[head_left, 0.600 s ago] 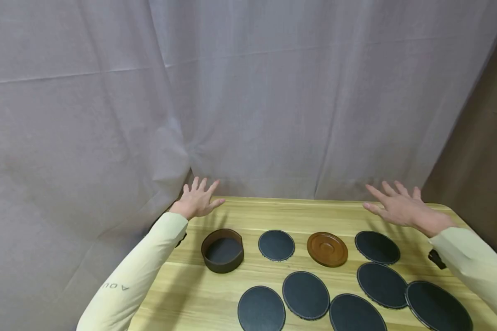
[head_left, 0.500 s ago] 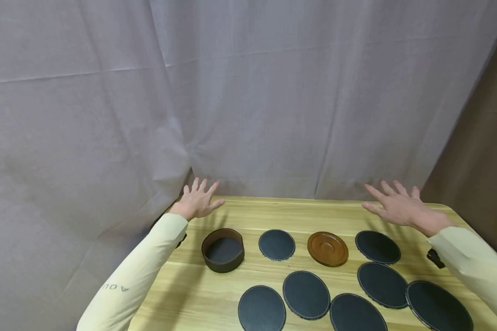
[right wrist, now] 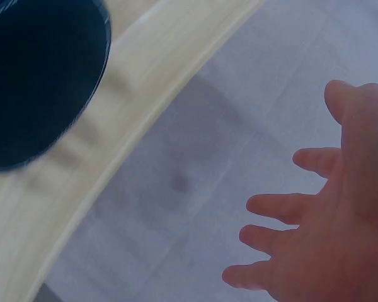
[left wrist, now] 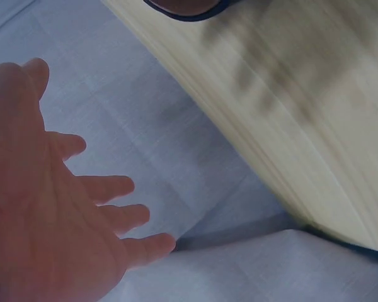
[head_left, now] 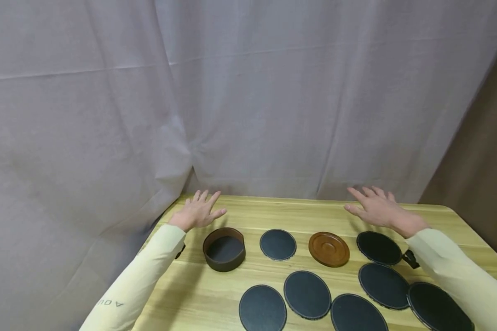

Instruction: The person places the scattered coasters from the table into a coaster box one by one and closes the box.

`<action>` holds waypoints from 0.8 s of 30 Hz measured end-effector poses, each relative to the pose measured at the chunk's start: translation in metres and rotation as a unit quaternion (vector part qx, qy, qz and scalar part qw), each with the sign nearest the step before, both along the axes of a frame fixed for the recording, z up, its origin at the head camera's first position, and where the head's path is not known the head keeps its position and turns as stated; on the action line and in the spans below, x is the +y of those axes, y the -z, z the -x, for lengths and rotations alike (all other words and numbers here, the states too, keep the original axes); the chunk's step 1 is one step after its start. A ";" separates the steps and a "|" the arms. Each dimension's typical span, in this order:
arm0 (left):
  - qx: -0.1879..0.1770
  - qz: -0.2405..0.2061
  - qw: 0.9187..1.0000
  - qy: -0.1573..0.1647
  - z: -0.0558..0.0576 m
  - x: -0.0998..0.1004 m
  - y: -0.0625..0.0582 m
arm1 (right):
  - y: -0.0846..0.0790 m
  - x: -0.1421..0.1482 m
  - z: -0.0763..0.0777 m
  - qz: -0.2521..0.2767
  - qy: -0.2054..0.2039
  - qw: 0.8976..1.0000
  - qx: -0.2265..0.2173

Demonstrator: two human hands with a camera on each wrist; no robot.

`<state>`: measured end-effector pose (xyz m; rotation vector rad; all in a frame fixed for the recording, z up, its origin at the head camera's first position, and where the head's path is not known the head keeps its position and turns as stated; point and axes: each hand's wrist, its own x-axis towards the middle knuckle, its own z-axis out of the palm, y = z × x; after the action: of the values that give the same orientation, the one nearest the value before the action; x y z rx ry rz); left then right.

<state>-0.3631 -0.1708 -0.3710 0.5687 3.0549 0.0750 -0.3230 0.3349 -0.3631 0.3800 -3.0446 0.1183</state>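
Observation:
My left hand [head_left: 197, 213] hovers over the table's far left part, fingers spread and nothing held. Just nearer to me stands a round dark-brown holder [head_left: 224, 264] with a raised wall and a dark floor inside. On the right, my right hand [head_left: 377, 209] is also in the air with fingers spread, beyond a black round coaster [head_left: 378, 248]. Between the hands lie a smaller black coaster [head_left: 278, 244] and a brown wooden saucer-like disc [head_left: 329, 249] with a ringed centre. Both wrist views show bare palms, the left palm [left wrist: 57, 214] and the right palm [right wrist: 340, 220].
Several more black stitched coasters lie nearer to me, among them a front left one [head_left: 262, 308] and one beside it [head_left: 307, 294]. The wooden table [head_left: 273, 209] ends at a grey curtain [head_left: 257, 115]. A brown cloth [head_left: 476, 151] hangs at the right.
My right hand has moved left and slightly down in the head view. The left hand has come a little lower, towards the tabletop. The coasters, holder and disc have stayed put.

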 end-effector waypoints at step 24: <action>-0.041 -0.244 0.968 0.031 -0.039 -0.009 0.048 | 0.036 -0.075 0.015 0.147 -0.058 0.987 0.015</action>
<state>-0.3245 -0.1794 -0.4189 0.6562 2.9278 0.8427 -0.3379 0.2602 -0.3988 0.5275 -2.9102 0.5559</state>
